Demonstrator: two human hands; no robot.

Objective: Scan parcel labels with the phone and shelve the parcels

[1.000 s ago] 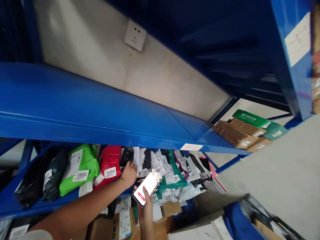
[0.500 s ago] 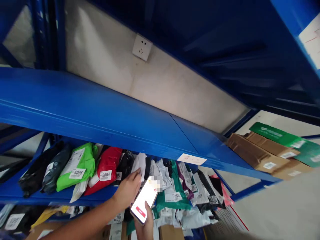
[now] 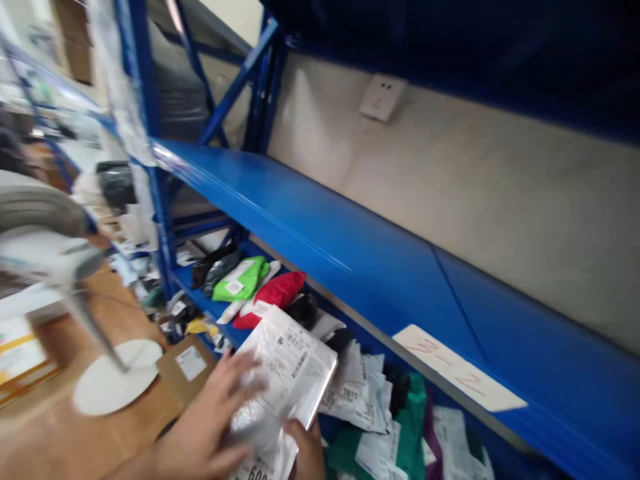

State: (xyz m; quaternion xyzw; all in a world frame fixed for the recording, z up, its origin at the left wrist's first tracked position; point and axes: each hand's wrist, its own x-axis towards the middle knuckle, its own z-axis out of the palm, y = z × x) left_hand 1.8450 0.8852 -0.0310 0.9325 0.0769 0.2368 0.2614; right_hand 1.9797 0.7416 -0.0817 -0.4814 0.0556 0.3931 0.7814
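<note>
A white plastic mailer [image 3: 283, 357] with printed labels is tilted up in front of the shelf. My right hand [image 3: 307, 447] grips its lower right edge, thumb on top and the other fingers hidden behind. Along that side runs a thin shiny edge, perhaps the phone's; its screen is out of sight. Over the mailer's lower left part is my left hand [image 3: 220, 407], fingers spread and smeared by motion; whether they touch it I cannot tell. Just beyond the mailer lie a red parcel [image 3: 280, 291] and a bright green parcel [image 3: 243, 279].
Blue shelving [image 3: 300, 213] spans the view, a handwritten card [image 3: 457, 367] on its beam. White mailers [image 3: 363, 393] and a teal parcel [image 3: 413, 417] fill the lower shelf's right. A cardboard box [image 3: 187, 367] sits below left. A floor fan [image 3: 83, 293] stands at far left.
The view has swung left, bringing the fan and floor in. A white mailer is now in my right hand, where the lit phone showed before. My left hand has come back from the shelf.
</note>
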